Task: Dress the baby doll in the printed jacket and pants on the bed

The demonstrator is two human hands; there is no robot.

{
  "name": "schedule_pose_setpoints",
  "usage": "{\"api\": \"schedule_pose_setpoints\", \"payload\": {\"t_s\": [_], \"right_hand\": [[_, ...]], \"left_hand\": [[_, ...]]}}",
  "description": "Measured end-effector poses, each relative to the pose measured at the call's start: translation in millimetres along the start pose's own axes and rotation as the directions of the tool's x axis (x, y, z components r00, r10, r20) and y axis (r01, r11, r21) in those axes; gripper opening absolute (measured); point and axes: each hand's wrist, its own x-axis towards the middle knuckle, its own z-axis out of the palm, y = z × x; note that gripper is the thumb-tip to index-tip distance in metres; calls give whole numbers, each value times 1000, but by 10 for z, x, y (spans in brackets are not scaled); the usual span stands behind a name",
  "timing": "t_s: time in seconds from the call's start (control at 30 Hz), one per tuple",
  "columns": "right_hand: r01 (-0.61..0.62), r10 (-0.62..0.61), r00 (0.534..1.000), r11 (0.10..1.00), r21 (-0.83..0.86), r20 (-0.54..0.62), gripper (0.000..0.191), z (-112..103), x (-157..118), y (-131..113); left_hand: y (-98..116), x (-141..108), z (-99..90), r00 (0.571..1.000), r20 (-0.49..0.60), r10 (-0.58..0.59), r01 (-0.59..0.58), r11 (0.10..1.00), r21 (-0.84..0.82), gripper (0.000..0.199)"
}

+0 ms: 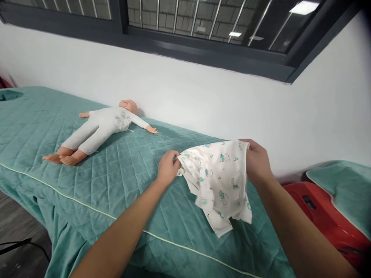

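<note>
A white baby garment [222, 181] printed with small teal and brown figures hangs between my two hands, over the bed. My left hand [168, 168] pinches its bunched left edge. At the upper right corner, my right hand [257, 158] grips the cloth, with some of the fingers hidden behind it. The lower part drapes down in loose folds, so its exact cut is hard to make out. To the left a baby doll [104, 125] in a white bodysuit lies on its back, arms spread, apart from both hands.
A green quilted cover [139, 166] with pale piping spreads over the bed. Behind it rises a white wall [185, 100] below a dark-framed window [203, 50] with bars. A red plastic object [313, 216], partly under green cloth [344, 189], stands at the right.
</note>
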Motion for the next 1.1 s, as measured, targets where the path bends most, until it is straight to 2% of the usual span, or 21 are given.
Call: {"api": "schedule_pose_setpoints", "payload": {"t_s": [0.07, 0.1, 0.17, 0.23, 0.3, 0.33, 0.37, 0.43, 0.47, 0.5, 0.53, 0.57, 0.63, 0.7, 0.8, 0.83, 0.9, 0.97, 1.0, 1.07, 1.1], "right_hand": [[-107, 111, 991, 992, 67, -70, 29, -102, 113, 163], [-139, 145, 985, 988, 71, -94, 29, -126, 115, 218], [-127, 127, 985, 992, 1, -120, 31, -113, -28, 239], [-27, 21, 997, 995, -97, -70, 34, -20, -381, 130], [110, -101, 988, 991, -76, 116, 28, 142, -905, -70], [160, -146, 960, 986, -41, 237, 23, 242, -1198, -182], [185, -164, 910, 983, -18, 380, 21, 351, -1490, -287], [261, -213, 718, 965, 28, 662, 22, 572, -1989, -448], [329, -264, 654, 943, 48, 709, 23, 674, -2163, -493], [408, -326, 601, 910, 71, 730, 33, 765, -2271, -515], [461, -356, 592, 885, 59, 723, 38, 839, -2310, -514], [499, -374, 613, 866, 26, 696, 43, 895, -2281, -495], [532, -380, 693, 843, -79, 613, 51, 954, -2051, -421], [533, -387, 771, 827, -179, 506, 54, 958, -1674, -328], [476, -368, 858, 832, -285, 358, 64, 913, -1108, -237], [414, -317, 894, 855, -312, 318, 67, 895, -986, -236], [355, -274, 920, 885, -300, 282, 68, 876, -911, -287], [425, -361, 890, 878, -221, 280, 62, 903, -1052, -377], [484, -421, 855, 859, -170, 304, 58, 941, -1170, -417], [612, -521, 722, 788, -68, 456, 61, 1063, -1401, -451], [615, -510, 708, 785, -72, 489, 67, 1141, -1478, -438]], "left_hand": [[-50, 37, -18, 974, -102, -201, 174, 959, -224, 7], [-72, 57, -23, 956, -120, -269, 223, 927, -301, 6], [-104, 95, -28, 937, -120, -327, 260, 886, -385, 6], [-115, 120, -33, 932, -97, -348, 273, 855, -440, 8], [-105, 129, -53, 922, -70, -382, 298, 811, -503, 11], [-94, 129, -73, 915, -54, -401, 312, 784, -537, 12], [-80, 126, -100, 907, -34, -420, 327, 753, -571, 13], [-49, 116, -170, 894, 13, -449, 354, 686, -636, 12], [-34, 111, -206, 888, 37, -458, 365, 655, -662, 11], [-20, 105, -239, 883, 64, -465, 379, 625, -682, 11], [-7, 101, -265, 877, 99, -470, 397, 595, -699, 12], [4, 98, -283, 871, 137, -471, 418, 565, -712, 13], [19, 99, -292, 860, 207, -467, 454, 512, -729, 13], [24, 106, -277, 854, 257, -453, 472, 465, -749, 14], [26, 118, -250, 852, 287, -437, 475, 416, -775, 28], [29, 121, -247, 851, 293, -436, 478, 409, -778, 31], [45, 124, -250, 844, 303, -444, 490, 404, -773, 34], [69, 126, -262, 836, 311, -452, 499, 390, -774, 34], [80, 126, -268, 835, 312, -453, 499, 384, -777, 33], [91, 128, -276, 840, 305, -448, 488, 381, -785, 31], [89, 130, -275, 844, 302, -443, 483, 386, -786, 32]]}}
